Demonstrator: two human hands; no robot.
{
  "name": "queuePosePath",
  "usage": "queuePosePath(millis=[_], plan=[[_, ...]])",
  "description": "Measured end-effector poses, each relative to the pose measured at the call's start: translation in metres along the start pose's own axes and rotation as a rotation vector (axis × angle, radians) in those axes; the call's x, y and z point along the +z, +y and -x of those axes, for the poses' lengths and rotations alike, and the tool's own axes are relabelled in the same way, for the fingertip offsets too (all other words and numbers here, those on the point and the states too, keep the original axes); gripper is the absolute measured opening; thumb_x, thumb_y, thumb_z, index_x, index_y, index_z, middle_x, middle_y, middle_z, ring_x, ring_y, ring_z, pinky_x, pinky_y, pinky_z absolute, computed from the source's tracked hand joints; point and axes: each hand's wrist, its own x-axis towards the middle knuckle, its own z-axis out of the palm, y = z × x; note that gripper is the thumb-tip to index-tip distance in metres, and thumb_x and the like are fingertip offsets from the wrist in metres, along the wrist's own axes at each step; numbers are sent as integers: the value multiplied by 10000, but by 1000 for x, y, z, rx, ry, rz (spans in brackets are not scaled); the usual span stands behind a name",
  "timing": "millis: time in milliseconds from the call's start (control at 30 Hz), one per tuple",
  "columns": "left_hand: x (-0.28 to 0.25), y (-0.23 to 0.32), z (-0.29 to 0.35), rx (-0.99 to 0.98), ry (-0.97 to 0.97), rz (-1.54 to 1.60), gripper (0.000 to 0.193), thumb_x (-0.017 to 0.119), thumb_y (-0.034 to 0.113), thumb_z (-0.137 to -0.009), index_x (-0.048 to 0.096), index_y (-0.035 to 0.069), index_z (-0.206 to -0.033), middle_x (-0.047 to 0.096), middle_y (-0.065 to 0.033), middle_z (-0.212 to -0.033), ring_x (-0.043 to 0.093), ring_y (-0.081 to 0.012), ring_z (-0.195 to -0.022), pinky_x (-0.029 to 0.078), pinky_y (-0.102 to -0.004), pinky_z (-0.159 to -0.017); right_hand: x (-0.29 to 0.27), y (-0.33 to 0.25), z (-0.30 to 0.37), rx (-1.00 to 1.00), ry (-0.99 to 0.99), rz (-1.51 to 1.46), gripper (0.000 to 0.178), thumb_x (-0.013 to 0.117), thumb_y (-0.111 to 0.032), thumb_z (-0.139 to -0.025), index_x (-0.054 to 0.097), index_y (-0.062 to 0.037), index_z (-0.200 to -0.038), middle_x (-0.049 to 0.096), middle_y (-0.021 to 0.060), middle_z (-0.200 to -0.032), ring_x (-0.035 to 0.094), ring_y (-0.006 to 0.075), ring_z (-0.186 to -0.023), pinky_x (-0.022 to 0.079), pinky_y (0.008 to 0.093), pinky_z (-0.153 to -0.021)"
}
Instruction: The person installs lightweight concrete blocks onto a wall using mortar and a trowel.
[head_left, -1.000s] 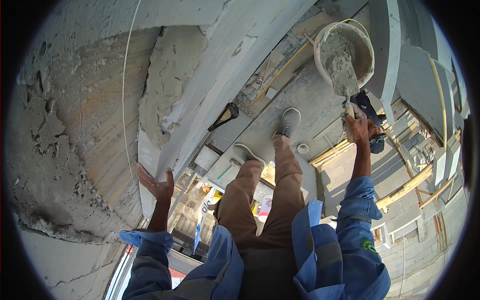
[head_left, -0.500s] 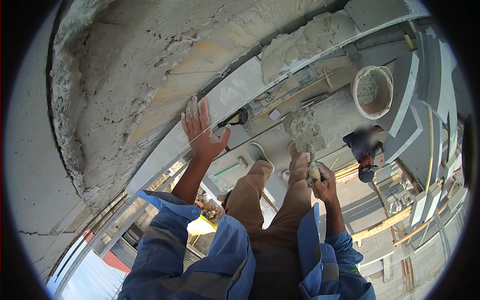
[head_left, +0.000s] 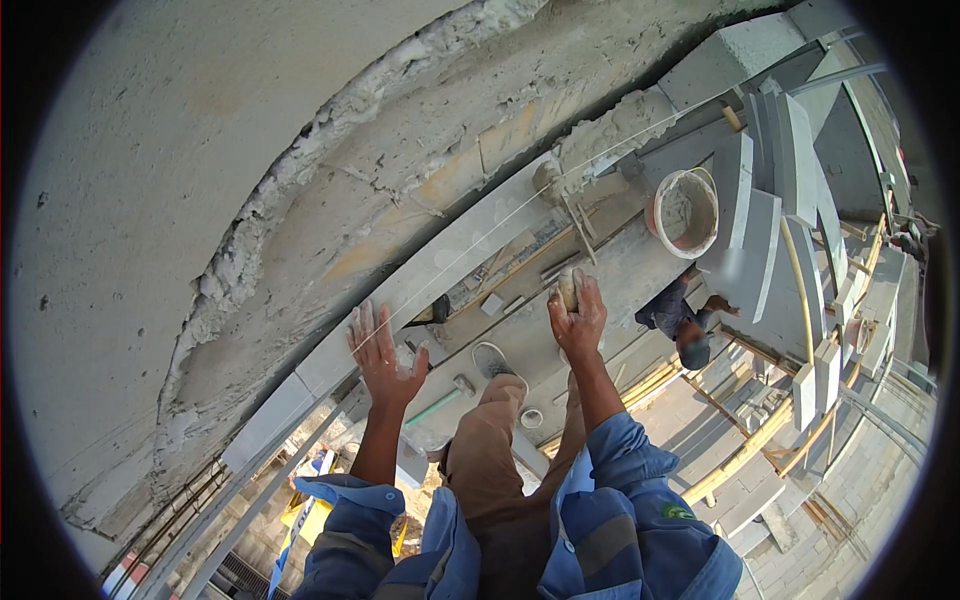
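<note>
My left hand [head_left: 390, 362], dusty with mortar, lies with fingers spread on the row of pale grey blocks [head_left: 470, 245] under the rough concrete. My right hand [head_left: 580, 325] is closed round the handle of a trowel [head_left: 581, 230]. Its blade is turned nearly edge-on beside the blocks, close to the near end of a wet mortar bed [head_left: 615, 135] on top of them. How much mortar stays on the blade, I cannot tell. A thin string line [head_left: 530, 198] runs along the row and passes over my left fingers.
A bucket [head_left: 655, 215] of mortar stands right of the trowel. Just below it, a co-worker [head_left: 665, 310] in dark clothes and a cap is bent over. Grey panels [head_left: 765, 250] and bamboo poles [head_left: 800, 290] crowd the right. My shoe [head_left: 490, 358] is on the platform below.
My right hand has moved forward with the trowel toward the blocks, and its mortar-laden blade has turned from flat to nearly edge-on. My left hand stays on the blocks. The view has shifted.
</note>
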Motion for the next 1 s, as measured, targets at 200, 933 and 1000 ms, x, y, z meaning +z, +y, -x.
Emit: queuePosePath(millis=[200,933,1000], plan=[[-26,-61,33,-90,-74,-100,882,692,347,-766,278,47,-1485,287,-260,-1505,256,-435,-1395,156,-595,-1129,29,15,26,-36,-34,242,292,675,-80,-790,537,6,-1033,488,200,-936,569,413,-729,483,441,-574],[-12,-69,25,-90,35,-275,835,665,439,-728,364,68,-1413,459,-188,-1354,407,-380,-1273,249,-558,-1091,-38,30,-59,44,-42,661,486,635,-97,-794,562,-161,-1271,528,109,-941,591,309,-834,509,418,-654],[-12,-69,25,-93,39,-270,844,684,424,-720,368,72,-1419,461,-188,-1355,406,-386,-1270,252,-557,-1094,-37,17,-54,84,-66,616,501,641,-99,-787,556,-147,-1278,535,113,-953,599,316,-841,513,420,-654]])
